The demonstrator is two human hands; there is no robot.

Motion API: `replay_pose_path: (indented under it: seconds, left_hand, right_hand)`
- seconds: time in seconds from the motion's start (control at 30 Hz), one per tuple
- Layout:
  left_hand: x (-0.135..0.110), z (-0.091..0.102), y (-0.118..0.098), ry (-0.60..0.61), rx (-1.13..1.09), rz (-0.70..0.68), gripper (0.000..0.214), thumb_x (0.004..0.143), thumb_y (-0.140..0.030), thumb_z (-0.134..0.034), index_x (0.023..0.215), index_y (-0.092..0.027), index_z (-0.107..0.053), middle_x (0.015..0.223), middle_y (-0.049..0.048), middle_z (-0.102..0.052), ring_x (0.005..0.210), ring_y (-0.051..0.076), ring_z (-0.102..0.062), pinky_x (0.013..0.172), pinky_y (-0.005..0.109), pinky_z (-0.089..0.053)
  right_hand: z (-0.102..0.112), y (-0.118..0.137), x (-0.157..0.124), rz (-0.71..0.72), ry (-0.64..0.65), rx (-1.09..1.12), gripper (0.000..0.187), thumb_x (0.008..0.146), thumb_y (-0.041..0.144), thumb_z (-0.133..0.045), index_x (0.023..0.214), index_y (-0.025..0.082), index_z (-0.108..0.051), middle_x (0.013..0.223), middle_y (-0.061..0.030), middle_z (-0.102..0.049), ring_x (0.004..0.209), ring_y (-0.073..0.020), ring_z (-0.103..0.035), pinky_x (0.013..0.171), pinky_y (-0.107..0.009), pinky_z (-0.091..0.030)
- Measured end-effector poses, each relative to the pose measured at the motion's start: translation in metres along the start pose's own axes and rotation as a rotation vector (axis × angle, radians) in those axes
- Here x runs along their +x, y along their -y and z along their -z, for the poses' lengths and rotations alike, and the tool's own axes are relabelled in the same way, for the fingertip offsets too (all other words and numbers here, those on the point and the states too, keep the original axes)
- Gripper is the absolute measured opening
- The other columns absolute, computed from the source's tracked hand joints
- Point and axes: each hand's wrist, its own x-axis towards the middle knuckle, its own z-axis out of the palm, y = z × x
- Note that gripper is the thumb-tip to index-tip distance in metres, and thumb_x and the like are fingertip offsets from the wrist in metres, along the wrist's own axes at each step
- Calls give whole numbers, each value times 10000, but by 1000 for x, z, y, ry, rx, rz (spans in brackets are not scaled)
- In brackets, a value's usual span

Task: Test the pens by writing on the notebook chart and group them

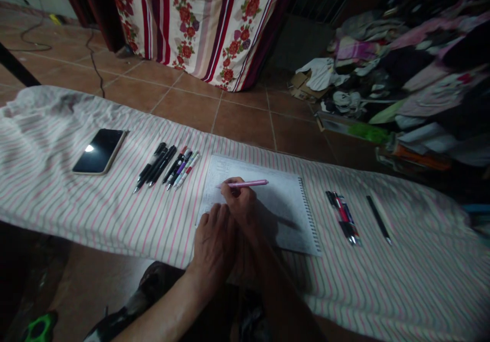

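My right hand (242, 204) is closed around a pink pen (248, 184), its tip pointing left on the page. Beneath it lies a spiral notebook (283, 186), the coil along its right side; faint writing shows on the left part of the page. My left hand (215, 235) rests at the notebook's lower left, against my right hand. Its fingers look curled and pressed together, with the tips hidden, so anything inside cannot be seen. Left of the notebook are several black pens (160, 166) and several patterned pens (182, 167).
A phone (99, 151) lies at the left on the striped cloth (115, 219). On the right are a few pens (344, 217) and a single black pen (378, 219). Beyond are a floral curtain (191, 25), the tiled floor (241, 115) and a clothes heap (401, 71).
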Motion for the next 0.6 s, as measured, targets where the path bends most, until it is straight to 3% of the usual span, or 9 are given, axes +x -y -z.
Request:
replay_pose_path:
  seconds: [0.17, 0.33, 0.6]
  left_hand:
    - [-1, -1, 0, 48, 24, 10, 215, 854, -130, -414, 1011, -155, -559, 1045, 95, -568, 972, 264, -500, 749, 399, -460]
    - [-7, -5, -3, 1, 93, -21, 276, 846, -116, -425, 1093, -123, -547, 1187, 134, -533, 1084, 297, -463, 799, 417, -454]
    - [-12, 0, -7, 41, 95, -38, 303, 840, -125, -444, 1116, -104, -567, 1177, 135, -564, 1085, 300, -490, 788, 410, -483]
  right_hand:
    - [12, -3, 2, -3, -77, -97, 175, 729, 380, -534, 678, 216, -562, 583, -15, -641, 505, -147, -566, 549, -242, -445]
    - [27, -9, 1, -35, -8, -92, 176, 734, 381, -528, 690, 214, -561, 591, -25, -653, 566, -170, -624, 582, -247, -466]
    - [38, -15, -12, 23, 57, -148, 142, 748, 346, -526, 699, 215, -553, 588, -11, -644, 570, -167, -630, 570, -238, -455]
